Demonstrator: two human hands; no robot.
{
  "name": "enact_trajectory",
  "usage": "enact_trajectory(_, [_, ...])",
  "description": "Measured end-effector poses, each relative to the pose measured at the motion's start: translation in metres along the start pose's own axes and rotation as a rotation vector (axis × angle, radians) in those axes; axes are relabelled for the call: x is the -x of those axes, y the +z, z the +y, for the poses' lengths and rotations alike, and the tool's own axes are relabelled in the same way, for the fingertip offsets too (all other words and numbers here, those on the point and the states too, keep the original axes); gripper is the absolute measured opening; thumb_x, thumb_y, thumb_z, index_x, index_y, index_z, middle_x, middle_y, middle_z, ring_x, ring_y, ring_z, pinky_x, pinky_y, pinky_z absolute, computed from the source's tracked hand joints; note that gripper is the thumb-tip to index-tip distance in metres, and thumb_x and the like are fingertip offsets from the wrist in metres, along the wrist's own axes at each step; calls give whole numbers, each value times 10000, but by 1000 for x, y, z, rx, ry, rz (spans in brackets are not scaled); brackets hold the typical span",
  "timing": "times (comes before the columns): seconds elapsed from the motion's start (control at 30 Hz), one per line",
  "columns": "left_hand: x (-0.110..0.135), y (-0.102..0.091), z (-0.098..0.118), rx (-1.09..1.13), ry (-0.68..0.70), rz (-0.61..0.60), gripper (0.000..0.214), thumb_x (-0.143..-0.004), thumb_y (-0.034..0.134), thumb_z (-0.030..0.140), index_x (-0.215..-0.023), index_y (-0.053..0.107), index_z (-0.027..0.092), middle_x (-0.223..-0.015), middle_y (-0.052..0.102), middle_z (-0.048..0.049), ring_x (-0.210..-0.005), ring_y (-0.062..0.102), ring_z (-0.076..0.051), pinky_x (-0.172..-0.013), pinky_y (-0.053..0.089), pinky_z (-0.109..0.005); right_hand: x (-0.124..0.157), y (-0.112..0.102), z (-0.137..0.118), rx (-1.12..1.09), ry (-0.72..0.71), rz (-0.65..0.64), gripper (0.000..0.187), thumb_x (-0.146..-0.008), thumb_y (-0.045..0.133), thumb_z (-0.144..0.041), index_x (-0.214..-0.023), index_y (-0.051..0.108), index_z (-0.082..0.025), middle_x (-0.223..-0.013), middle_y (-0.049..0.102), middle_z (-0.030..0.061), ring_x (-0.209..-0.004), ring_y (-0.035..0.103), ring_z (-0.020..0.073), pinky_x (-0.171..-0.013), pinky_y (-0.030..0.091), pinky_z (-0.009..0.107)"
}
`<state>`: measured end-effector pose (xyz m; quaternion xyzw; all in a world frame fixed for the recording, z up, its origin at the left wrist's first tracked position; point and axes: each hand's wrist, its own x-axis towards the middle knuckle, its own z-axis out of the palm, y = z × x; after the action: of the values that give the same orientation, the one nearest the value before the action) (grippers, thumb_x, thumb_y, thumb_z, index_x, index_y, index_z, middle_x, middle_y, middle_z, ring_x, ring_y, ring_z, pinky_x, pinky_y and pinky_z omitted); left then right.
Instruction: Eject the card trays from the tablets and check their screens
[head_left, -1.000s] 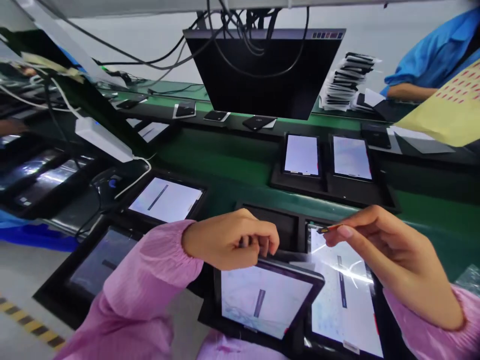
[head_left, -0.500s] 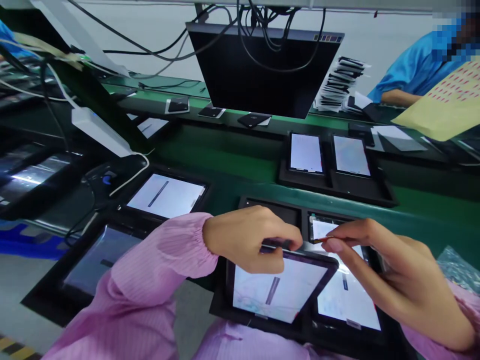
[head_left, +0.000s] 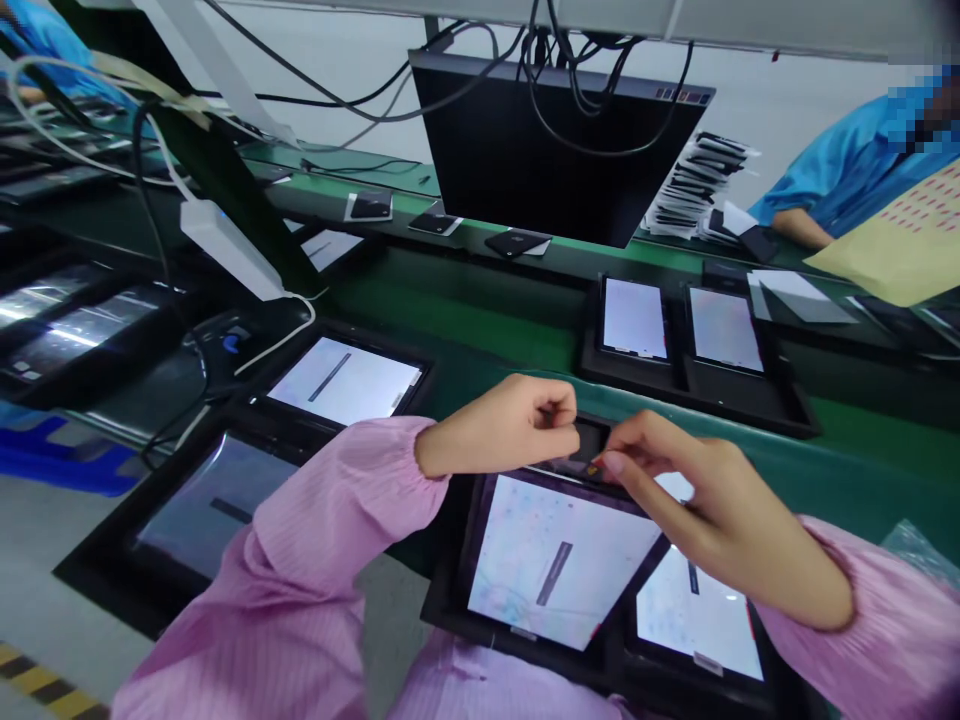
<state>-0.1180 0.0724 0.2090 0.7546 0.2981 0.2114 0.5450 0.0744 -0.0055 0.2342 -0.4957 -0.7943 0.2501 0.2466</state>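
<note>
A lit display panel (head_left: 517,560) leans in the left part of a black tray (head_left: 442,605), its far edge raised. My left hand (head_left: 510,425) is closed just beyond that edge, fingers curled; what they hold, if anything, is hidden. Between thumb and forefinger, my right hand (head_left: 697,490) pinches a thin orange strip (head_left: 593,468), like a flex cable end, close to the panel's raised far edge. Whether the strip joins the panel is not clear. A second lit panel (head_left: 697,620) lies in the right compartment, partly under my right forearm.
Another tray (head_left: 791,405) with two lit panels stands beyond on the green bench. To the left lie a lit panel (head_left: 345,385) and a film-covered one (head_left: 202,510). A black monitor (head_left: 555,150) hangs ahead under cables. A co-worker's blue sleeve (head_left: 840,170) shows at far right.
My right hand has moved left with the orange strip, towards the leaning panel's far edge. My left hand has shifted slightly up, its fingers curling tighter. The whole view has shifted slightly.
</note>
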Motion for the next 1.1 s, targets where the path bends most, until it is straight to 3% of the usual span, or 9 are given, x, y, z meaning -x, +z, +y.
enact_trajectory(0.1, [12,4,-5,77,-56,168,153,-725,546,156,-655,414,186,-591,422,68,-534,403,-65,-494,306,-197,-12,8,-1,-26,0,-89,127,-956,432,-278,-875,510,-219,-589,561,-54,-483,498,80,-468,371,192])
enact_trajectory(0.17, [17,6,-7,130,-47,214,169,-718,543,144,-652,394,189,-604,423,66,-539,397,-64,-493,308,-197,-16,11,-1,-29,-7,-118,123,-950,434,-261,-868,512,-214,-596,560,-51,-491,487,79,-479,364,197])
enact_trajectory(0.4, [22,6,-5,116,-25,176,192,-738,536,137,-649,375,190,-588,375,76,-519,345,-54,-469,278,-198,-19,7,-6,-44,-2,-182,102,-944,431,-234,-870,496,-210,-599,534,-48,-484,469,77,-465,346,203])
enact_trajectory(0.63, [23,9,-5,27,-11,247,203,-719,504,134,-624,337,199,-548,321,82,-496,281,-59,-446,229,-217,-20,7,-12,43,-30,-241,165,-920,409,-178,-784,500,-202,-633,563,-23,-521,496,92,-493,345,235])
enact_trajectory(0.97, [21,10,-11,106,-21,266,214,-715,490,126,-619,316,204,-550,339,78,-489,292,-58,-440,232,-204,-33,8,-11,8,-87,-338,164,-889,443,-134,-752,516,-188,-589,511,-39,-490,441,73,-485,313,224])
enact_trajectory(1.1, [20,3,-16,24,-79,202,136,-761,498,184,-659,409,196,-525,363,81,-460,314,-60,-432,228,-195,-38,8,-4,-10,0,-351,145,-909,479,-209,-772,524,-189,-591,539,-38,-483,470,75,-476,344,213])
